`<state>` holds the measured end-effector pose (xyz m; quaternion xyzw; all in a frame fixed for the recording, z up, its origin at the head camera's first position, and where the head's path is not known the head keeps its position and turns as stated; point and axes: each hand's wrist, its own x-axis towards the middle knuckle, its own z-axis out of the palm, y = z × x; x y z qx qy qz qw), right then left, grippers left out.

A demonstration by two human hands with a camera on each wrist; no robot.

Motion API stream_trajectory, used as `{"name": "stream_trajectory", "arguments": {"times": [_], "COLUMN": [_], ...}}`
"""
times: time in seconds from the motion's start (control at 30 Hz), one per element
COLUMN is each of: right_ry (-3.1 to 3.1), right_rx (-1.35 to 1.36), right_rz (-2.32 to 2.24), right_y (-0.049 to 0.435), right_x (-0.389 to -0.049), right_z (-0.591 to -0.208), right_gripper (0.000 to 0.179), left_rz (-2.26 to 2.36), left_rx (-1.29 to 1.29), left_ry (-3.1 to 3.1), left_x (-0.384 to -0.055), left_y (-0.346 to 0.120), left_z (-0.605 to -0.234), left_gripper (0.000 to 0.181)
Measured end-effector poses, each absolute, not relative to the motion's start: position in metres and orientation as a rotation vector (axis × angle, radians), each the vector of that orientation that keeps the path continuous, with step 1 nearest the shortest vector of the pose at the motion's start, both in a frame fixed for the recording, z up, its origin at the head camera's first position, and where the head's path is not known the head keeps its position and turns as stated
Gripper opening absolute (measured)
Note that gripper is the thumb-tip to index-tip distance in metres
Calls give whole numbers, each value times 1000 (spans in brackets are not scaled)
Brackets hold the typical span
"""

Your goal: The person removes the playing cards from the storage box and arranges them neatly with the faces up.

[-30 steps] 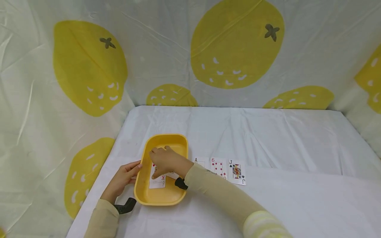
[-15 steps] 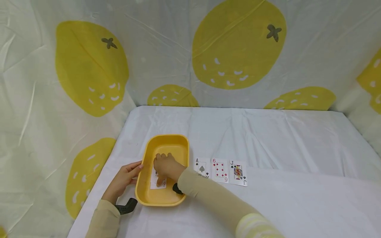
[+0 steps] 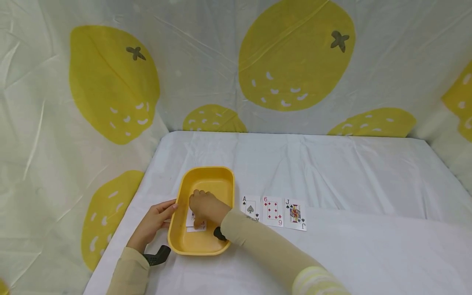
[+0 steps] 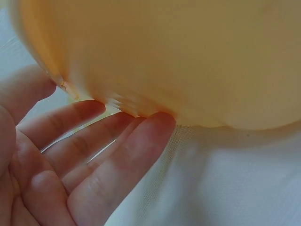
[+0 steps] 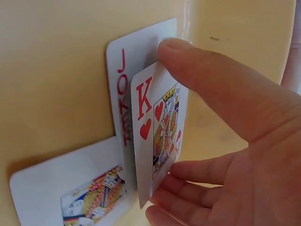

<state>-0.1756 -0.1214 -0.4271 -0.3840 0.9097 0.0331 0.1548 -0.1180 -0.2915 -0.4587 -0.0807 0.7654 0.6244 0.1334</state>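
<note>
My right hand [image 3: 207, 207] reaches down into a yellow plastic tray [image 3: 173, 241]. In the right wrist view its thumb and fingers pinch a king of hearts [image 5: 146, 129], tilted up from the cards beneath. A joker card [image 5: 136, 42] stands right behind the king, and another face card [image 5: 42, 183] lies on the tray floor beside them. In the head view the hand covers much of these cards. My left hand [image 3: 153, 221] holds the tray's left side, thumb at the rim and fingers [image 4: 117, 165] against the outer wall.
To the right of the tray, an ace of spades [image 3: 250, 208], a six of diamonds [image 3: 273, 211] and a jack of spades [image 3: 295, 214] lie face up in a row on the white cloth [image 3: 350, 246]. Lemon-print cloth [image 3: 199, 61] hangs behind and at the sides.
My right hand has come down onto the cards and gripped the king, which has shifted away from me, baring the joker's near edge. The left hand keeps its hold on the tray.
</note>
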Motion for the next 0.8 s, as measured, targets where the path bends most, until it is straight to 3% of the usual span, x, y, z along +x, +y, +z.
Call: {"name": "stream_trajectory", "arguments": {"times": [0.13, 0.3, 0.8], "right_ry": [2606, 2587, 2602], "right_rx": [-1100, -1133, -1175], "right_rz": [34, 11, -66], "right_y": [-119, -114, -73], "right_x": [-176, -179, -186], "right_z": [-419, -406, -364], "right_gripper": [55, 69, 86], "left_rz": [1826, 1829, 1793], "left_rx": [-219, -228, -273], "left_ry": [2218, 2214, 2255], "left_x": [-117, -117, -118], "left_y": [-290, -290, -290], "left_z": [-457, -457, -459], "left_gripper": [52, 50, 54]}}
